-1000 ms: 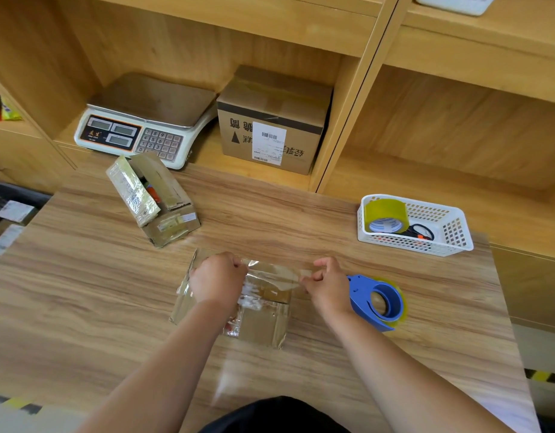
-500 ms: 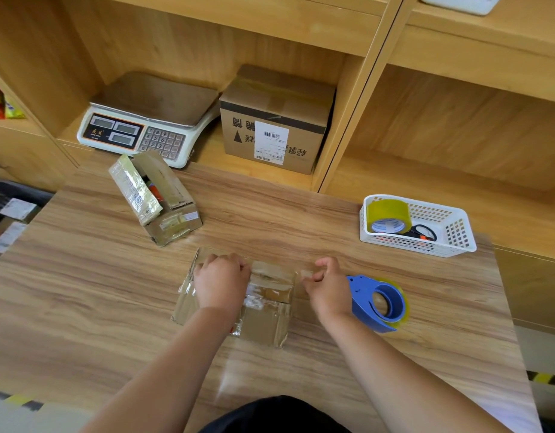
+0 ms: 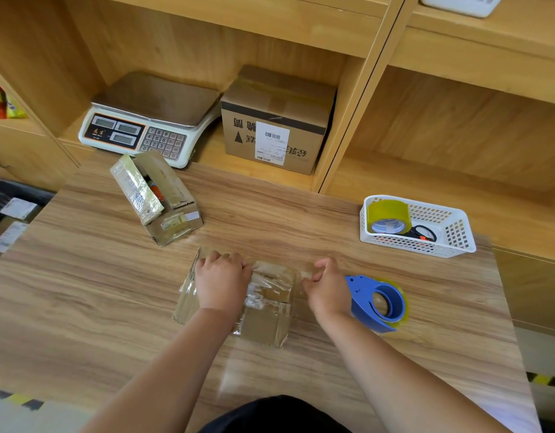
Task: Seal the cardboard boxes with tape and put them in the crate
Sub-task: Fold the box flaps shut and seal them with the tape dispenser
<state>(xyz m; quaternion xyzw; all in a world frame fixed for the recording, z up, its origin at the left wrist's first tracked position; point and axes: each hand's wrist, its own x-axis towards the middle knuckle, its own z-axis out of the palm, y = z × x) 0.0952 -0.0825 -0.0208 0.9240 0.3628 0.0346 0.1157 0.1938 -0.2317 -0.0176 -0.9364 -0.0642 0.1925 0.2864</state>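
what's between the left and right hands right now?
Only the cardboard box: its top, crossed by glossy clear tape, spans the gap from the left hand to the right hand. Shown in the head view.

- You've got 3 cardboard boxes: taped box (image 3: 266, 320) under your hands, open box (image 3: 170, 210) back left on the table, labelled box (image 3: 276, 120) on the shelf
- 2 hands: left hand (image 3: 221, 281), right hand (image 3: 327, 290)
- 2 tape rolls: dispenser roll (image 3: 403, 303), basket roll (image 3: 388, 214)
- 1 tape strip (image 3: 302, 273), pinched in your right hand
- 1 blue tape dispenser (image 3: 360, 285)
- 1 white basket (image 3: 457, 242)
- 1 pair of scissors (image 3: 424, 233)
- 1 weighing scale (image 3: 151, 120)
- 1 table (image 3: 82, 292)
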